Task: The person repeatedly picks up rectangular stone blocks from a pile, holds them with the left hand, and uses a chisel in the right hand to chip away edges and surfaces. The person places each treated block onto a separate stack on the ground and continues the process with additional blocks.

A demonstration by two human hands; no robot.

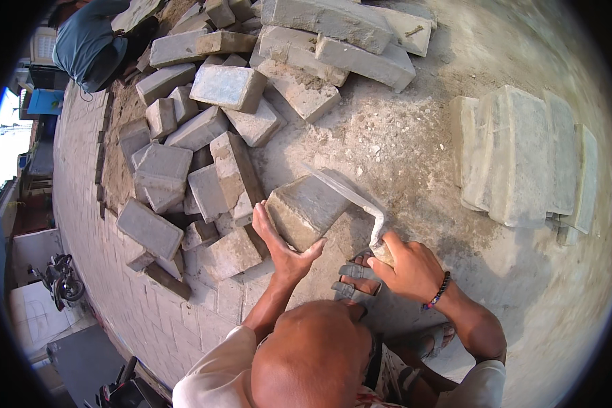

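Note:
A grey concrete paving block [306, 207], crusted with dirt along one edge, is held tilted in my left hand [285, 251], whose fingers and thumb wrap its lower left side. My right hand [408, 268] grips the handle of a trowel [336, 182] with a pale, crusted cranked neck. The blade lies along the block's upper right edge, pointing to the upper left; whether it touches cannot be made out. Below the block are my sandalled feet [357, 285].
A jumbled pile of pavers [162, 170] spreads left and ahead. Stacked pavers [513, 156] stand at the right on dusty ground [408, 129]. A person [88, 47] in blue crouches top left. A motorbike [64, 279] is parked beyond the paved strip [78, 177].

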